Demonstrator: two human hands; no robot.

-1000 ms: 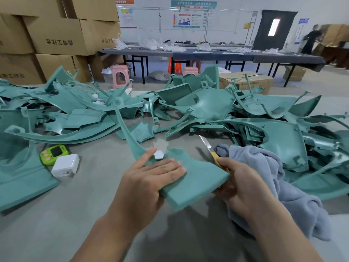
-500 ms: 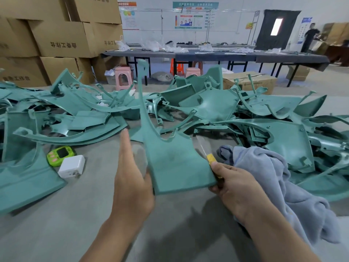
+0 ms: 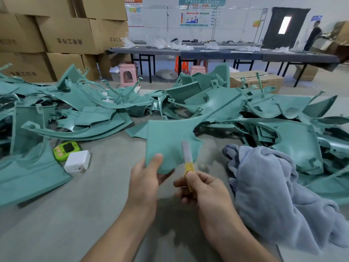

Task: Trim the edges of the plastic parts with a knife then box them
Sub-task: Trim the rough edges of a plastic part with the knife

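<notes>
The teal plastic part is held upright at centre, its lower corner pinched by the left hand, thumb on the front face. At five o'clock the right hand curls round a yellow-handled knife, blade up against the part. A pile of teal parts lies at twelve, a grey-blue cloth at four.

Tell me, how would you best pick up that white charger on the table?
Pinch the white charger by its two flat side faces, coming from above on the near side. It lies flat like a block, and the green timer crowds its far left corner.
</notes>
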